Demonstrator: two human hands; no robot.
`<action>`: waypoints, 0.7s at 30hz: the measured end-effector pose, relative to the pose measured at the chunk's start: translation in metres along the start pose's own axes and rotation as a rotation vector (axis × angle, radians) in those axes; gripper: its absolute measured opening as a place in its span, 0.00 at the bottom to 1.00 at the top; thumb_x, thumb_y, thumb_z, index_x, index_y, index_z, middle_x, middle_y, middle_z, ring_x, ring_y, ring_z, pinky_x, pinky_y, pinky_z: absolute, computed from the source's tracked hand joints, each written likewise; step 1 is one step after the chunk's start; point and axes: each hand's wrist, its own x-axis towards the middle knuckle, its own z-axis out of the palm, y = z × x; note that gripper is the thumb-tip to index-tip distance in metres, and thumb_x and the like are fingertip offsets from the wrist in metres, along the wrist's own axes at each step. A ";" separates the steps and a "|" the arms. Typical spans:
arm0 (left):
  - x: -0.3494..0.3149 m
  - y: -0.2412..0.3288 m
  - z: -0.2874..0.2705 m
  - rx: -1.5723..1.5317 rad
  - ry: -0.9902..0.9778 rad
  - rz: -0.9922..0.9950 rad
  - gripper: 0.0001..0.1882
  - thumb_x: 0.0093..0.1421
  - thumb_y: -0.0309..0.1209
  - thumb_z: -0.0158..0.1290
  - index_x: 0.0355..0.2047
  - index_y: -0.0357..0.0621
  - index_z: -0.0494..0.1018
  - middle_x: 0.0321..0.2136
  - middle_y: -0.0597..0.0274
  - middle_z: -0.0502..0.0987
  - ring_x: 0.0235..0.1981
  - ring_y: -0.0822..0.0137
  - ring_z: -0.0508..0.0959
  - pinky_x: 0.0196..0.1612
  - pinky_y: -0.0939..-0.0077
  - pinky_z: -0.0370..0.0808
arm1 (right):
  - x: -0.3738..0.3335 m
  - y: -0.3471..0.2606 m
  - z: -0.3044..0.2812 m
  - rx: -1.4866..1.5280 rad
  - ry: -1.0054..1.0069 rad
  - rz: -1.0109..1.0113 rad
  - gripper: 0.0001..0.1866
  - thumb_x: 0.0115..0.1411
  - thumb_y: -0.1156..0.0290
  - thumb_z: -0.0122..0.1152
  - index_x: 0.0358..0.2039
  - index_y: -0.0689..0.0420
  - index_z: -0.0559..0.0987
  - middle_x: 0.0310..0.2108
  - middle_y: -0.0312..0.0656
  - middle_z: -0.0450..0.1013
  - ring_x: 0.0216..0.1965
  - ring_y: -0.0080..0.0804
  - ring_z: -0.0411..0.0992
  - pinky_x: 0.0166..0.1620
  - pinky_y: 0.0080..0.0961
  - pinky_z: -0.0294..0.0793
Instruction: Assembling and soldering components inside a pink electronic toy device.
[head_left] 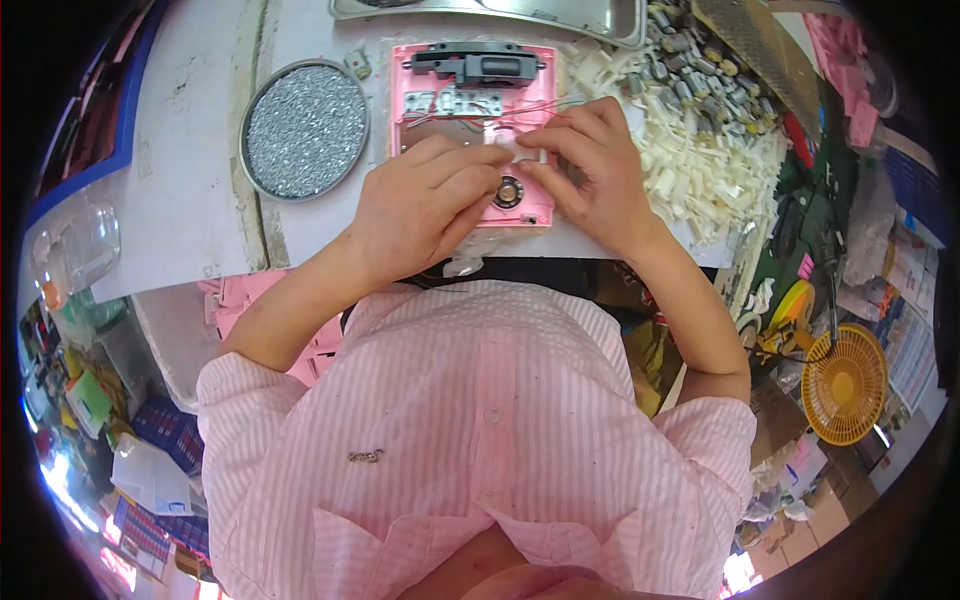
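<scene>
A pink plastic casing (542,205) lies on the table before me. Across its far end sits a black mechanism (490,66), with a small circuit board (455,102) and thin red and green wires (540,107) below it. A round dark speaker (508,191) is set in the near part. My left hand (425,205) reaches over the casing's left side, fingers bent and pressed together. From the right, my right hand (597,165) curls its thumb and fingers toward the same spot, by a whitish part (520,153). Whatever the fingertips grip is too small and covered to make out.
Left of the casing stands a round metal dish (243,150) full of small screws. To the right are heaps of white plastic pieces (690,180) and small metal motors (690,60). A metal tray (520,12) lies beyond the casing. A yellow fan (844,385) stands at far right.
</scene>
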 end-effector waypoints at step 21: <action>0.046 0.028 -0.002 -0.655 0.133 -0.461 0.13 0.59 0.25 0.62 0.44 0.38 0.77 0.35 0.60 0.80 0.24 0.74 0.73 0.28 0.80 0.72 | 0.008 0.003 -0.049 0.635 0.111 0.596 0.15 0.54 0.71 0.74 0.39 0.62 0.79 0.26 0.32 0.76 0.26 0.15 0.71 0.32 0.14 0.67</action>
